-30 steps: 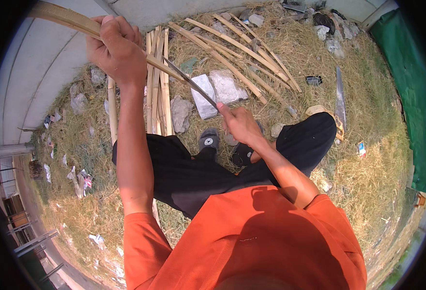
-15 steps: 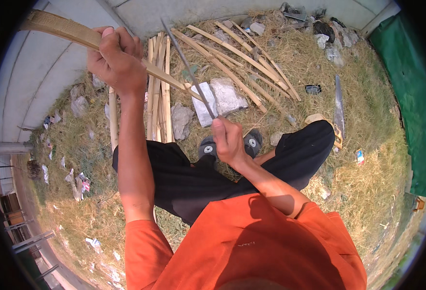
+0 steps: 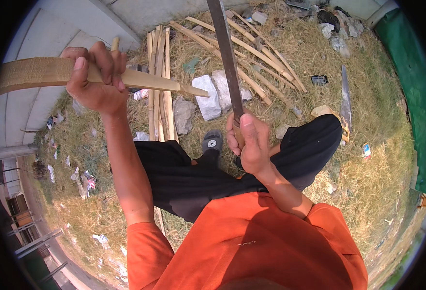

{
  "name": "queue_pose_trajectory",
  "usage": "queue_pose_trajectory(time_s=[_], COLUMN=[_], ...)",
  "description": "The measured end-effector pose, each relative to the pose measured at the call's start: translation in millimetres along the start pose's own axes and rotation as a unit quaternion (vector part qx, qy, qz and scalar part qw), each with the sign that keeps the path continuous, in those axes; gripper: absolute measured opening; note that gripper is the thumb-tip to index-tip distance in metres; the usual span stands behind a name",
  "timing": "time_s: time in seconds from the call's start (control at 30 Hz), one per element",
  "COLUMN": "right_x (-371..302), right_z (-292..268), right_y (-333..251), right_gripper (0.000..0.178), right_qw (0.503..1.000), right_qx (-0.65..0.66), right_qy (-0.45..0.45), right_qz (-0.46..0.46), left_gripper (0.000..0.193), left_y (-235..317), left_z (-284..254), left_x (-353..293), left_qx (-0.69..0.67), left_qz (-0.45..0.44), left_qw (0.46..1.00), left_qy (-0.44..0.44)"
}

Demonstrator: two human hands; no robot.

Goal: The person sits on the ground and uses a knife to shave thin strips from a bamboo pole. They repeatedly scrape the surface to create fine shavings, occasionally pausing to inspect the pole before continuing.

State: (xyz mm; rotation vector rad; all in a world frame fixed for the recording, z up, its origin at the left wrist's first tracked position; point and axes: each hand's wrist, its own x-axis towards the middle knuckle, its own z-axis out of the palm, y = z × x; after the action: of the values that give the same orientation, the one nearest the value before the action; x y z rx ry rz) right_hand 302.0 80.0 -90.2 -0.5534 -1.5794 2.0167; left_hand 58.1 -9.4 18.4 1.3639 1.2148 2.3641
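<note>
My left hand (image 3: pixel 97 82) grips a long split bamboo strip (image 3: pixel 147 81) at left. The strip is pale and bowed, and its narrow notched tip points right, in line with a white stone block (image 3: pixel 208 104); I cannot tell whether they touch. Closed round a wooden handle, my right hand (image 3: pixel 252 142) holds a machete (image 3: pixel 227 63) before my body. Its long dark blade points up and away, with the far end cut off by the picture's top. Blade and bamboo are apart.
Split bamboo strips (image 3: pixel 167 104) lie beyond my legs, with more poles (image 3: pixel 259 48) farther right. A handsaw (image 3: pixel 346 99) rests on dry grass beside my right knee. Grey stones (image 3: pixel 183 115) and litter are scattered around. A pale wall (image 3: pixel 53 43) and a green sheet (image 3: pixel 409 92) border the ground.
The machete has swung more upright and to the right, its blade now nearer the camera. My left hand has lowered slightly leftward and the bamboo strip lies more level.
</note>
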Motion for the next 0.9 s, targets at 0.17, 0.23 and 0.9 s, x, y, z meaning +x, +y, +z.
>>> queue_pose_trajectory(time_s=[0.17, 0.23, 0.9], right_x=[2, 7, 44], right_z=[20, 13, 20], right_y=[84, 97, 70], right_gripper=[0.055, 0.056, 0.056], right_qw=[0.956, 0.943, 0.924], right_qx=[-0.29, -0.312, -0.369], right_qy=[0.008, 0.004, 0.005], right_qz=[0.038, 0.117, 0.098], left_gripper=[0.015, 0.015, 0.013], left_y=[1, 0, -2], left_z=[-1, -4, -4], left_x=[2, 7, 2], left_qx=[-0.028, -0.022, -0.047], left_qz=[-0.002, 0.002, 0.005], left_qw=[0.999, 0.998, 0.996], left_qy=[-0.046, -0.051, -0.078])
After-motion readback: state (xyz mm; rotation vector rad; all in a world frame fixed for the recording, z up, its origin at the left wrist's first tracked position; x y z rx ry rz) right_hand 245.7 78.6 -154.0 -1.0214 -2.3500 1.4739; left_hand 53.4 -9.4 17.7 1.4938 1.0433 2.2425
